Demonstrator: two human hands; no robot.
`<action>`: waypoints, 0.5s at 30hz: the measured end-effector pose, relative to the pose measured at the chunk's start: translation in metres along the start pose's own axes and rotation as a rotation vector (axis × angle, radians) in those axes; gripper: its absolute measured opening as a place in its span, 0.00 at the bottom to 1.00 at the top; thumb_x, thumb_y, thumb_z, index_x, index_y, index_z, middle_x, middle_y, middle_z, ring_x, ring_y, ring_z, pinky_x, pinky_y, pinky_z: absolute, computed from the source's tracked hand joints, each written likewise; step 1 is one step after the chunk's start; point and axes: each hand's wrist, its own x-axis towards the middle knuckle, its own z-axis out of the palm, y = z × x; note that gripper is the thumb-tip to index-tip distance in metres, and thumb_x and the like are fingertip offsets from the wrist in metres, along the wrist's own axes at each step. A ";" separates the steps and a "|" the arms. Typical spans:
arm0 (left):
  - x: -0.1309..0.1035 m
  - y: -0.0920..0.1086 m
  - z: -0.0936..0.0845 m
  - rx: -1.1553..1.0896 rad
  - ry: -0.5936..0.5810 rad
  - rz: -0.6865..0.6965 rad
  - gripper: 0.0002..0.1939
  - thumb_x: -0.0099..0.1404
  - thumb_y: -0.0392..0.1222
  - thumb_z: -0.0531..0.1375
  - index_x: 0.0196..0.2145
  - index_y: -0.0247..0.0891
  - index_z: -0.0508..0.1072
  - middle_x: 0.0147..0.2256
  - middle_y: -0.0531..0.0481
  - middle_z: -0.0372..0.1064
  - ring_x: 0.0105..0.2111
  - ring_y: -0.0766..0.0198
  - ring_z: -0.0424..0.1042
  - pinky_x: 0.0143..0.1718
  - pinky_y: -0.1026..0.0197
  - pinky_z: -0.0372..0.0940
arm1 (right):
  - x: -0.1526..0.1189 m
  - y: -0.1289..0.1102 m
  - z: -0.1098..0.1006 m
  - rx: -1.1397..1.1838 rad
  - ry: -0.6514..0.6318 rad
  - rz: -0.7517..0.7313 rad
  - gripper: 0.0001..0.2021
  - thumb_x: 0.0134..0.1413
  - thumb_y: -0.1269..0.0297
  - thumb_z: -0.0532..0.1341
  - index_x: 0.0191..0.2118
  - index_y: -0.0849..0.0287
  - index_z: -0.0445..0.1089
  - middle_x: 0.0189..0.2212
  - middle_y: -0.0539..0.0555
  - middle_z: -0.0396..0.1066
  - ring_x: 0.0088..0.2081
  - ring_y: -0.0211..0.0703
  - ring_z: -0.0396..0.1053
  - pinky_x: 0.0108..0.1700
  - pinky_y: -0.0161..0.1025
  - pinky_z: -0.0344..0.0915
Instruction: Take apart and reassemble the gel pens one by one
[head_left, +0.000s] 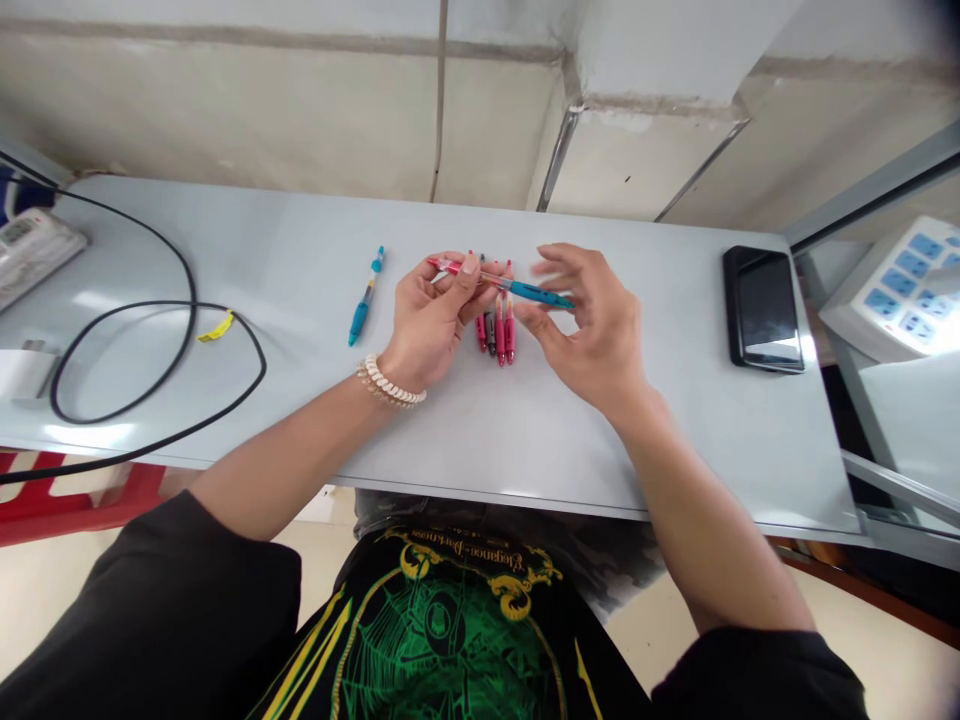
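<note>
My left hand [431,325] pinches a ballpoint pen [536,293] between thumb and fingers. The pen is held nearly level, with a red end at the left, a clear middle and a blue grip at the right. Around the blue end, my right hand [589,320] has its fingers apart and slightly blurred; whether the thumb touches the pen cannot be made out. Beneath the held pen, several red pens [502,340] and a dark grey pen [490,332] lie side by side, partly hidden by my left hand. A blue pen [366,300] lies alone to the left.
A black cable [191,290] with a yellow tag [217,328] loops over the left of the grey table [300,240]. A white charger [26,372] and a white power strip [34,250] are at the far left. A black boxy device [763,310] lies at the right.
</note>
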 end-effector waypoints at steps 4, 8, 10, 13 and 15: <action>0.001 0.001 0.000 0.047 0.034 -0.009 0.09 0.71 0.39 0.69 0.35 0.38 0.73 0.37 0.50 0.83 0.46 0.62 0.84 0.52 0.62 0.78 | -0.001 -0.001 -0.002 -0.021 -0.010 0.035 0.10 0.73 0.53 0.61 0.48 0.52 0.76 0.38 0.53 0.79 0.36 0.44 0.79 0.38 0.44 0.78; 0.002 0.001 0.000 0.033 0.030 -0.011 0.08 0.71 0.38 0.69 0.35 0.38 0.73 0.38 0.49 0.83 0.45 0.62 0.84 0.53 0.61 0.77 | -0.002 -0.002 -0.002 0.015 0.000 0.043 0.09 0.70 0.55 0.65 0.50 0.51 0.76 0.41 0.53 0.80 0.38 0.44 0.80 0.39 0.43 0.79; 0.002 0.002 0.000 0.024 0.037 -0.015 0.08 0.71 0.38 0.69 0.36 0.38 0.73 0.38 0.48 0.83 0.44 0.62 0.84 0.53 0.61 0.77 | -0.002 -0.002 -0.002 0.018 -0.009 0.058 0.09 0.72 0.56 0.63 0.49 0.52 0.77 0.38 0.52 0.81 0.34 0.42 0.80 0.37 0.42 0.79; 0.002 0.004 0.000 0.026 0.058 -0.030 0.08 0.71 0.38 0.69 0.36 0.38 0.73 0.38 0.49 0.82 0.42 0.64 0.84 0.52 0.62 0.77 | -0.001 -0.004 -0.002 0.000 0.011 0.011 0.10 0.71 0.57 0.64 0.51 0.52 0.77 0.42 0.54 0.81 0.38 0.44 0.81 0.40 0.43 0.79; 0.001 0.005 0.001 0.037 0.058 -0.039 0.08 0.72 0.38 0.69 0.36 0.38 0.73 0.38 0.49 0.82 0.41 0.65 0.83 0.51 0.63 0.77 | -0.001 -0.004 -0.002 -0.007 0.002 -0.020 0.09 0.71 0.59 0.63 0.49 0.52 0.79 0.41 0.54 0.81 0.37 0.44 0.80 0.40 0.43 0.78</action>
